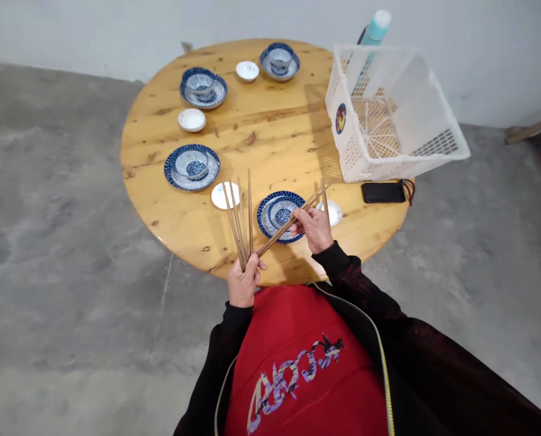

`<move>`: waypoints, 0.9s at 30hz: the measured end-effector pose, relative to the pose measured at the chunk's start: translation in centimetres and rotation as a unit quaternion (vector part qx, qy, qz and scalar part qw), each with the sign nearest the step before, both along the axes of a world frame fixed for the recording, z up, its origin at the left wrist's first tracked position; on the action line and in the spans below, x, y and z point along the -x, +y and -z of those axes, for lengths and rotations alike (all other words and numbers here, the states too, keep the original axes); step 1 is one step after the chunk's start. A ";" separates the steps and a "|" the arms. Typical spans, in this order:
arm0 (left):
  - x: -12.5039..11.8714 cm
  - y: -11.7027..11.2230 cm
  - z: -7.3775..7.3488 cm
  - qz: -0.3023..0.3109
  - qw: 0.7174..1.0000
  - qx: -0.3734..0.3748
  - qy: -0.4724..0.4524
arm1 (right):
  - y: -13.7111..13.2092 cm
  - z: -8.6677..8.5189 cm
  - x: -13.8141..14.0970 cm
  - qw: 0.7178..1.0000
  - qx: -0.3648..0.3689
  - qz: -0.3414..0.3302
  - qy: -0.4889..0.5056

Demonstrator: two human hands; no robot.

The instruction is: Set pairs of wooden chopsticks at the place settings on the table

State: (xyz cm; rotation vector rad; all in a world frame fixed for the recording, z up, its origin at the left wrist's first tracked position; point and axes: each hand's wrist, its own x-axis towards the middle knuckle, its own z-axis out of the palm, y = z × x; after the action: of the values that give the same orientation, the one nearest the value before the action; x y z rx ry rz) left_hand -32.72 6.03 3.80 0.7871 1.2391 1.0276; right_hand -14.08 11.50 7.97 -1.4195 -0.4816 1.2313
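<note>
My left hand (pixel 244 280) is closed round the lower ends of several brown chopsticks (pixel 242 215), which fan upward over the near edge of the round wooden table (pixel 270 130). My right hand (pixel 314 228) pinches a pair of chopsticks (pixel 293 219) that slant across the nearest blue-patterned plate with a bowl (pixel 279 214). A small white dish (pixel 333 212) lies just right of my right hand, and another white dish (pixel 226 195) sits behind the fanned chopsticks.
Three more blue plate-and-bowl sets (pixel 192 166) (pixel 203 87) (pixel 279 60) and small white dishes (pixel 191 119) (pixel 247 70) ring the table. A white plastic basket (pixel 388 115) overhangs the right side, a black phone (pixel 383 192) beside it. Concrete floor surrounds the table.
</note>
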 end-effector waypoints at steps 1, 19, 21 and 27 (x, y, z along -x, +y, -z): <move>0.1 0.0 0.0 0.002 1.000 -0.002 -0.001 | 0.1 -0.1 0.1 1.000 0.001 -0.003 0.006; 0.2 -0.3 -0.3 -0.001 0.994 -0.047 0.103 | 0.1 0.7 1.0 0.995 -0.047 -0.007 0.086; 0.2 -0.5 -0.4 -0.002 0.991 -0.055 0.120 | 0.1 0.7 1.1 0.996 -0.042 0.002 0.081; 0.5 -1.3 -0.4 0.023 0.972 -0.100 0.212 | -0.1 0.6 1.1 0.996 -0.031 0.016 0.076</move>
State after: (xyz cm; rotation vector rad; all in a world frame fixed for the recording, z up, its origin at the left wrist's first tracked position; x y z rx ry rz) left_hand -33.22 4.73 4.15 1.2334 1.4829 0.9857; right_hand -15.17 11.37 7.34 -1.2661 -0.3869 1.2768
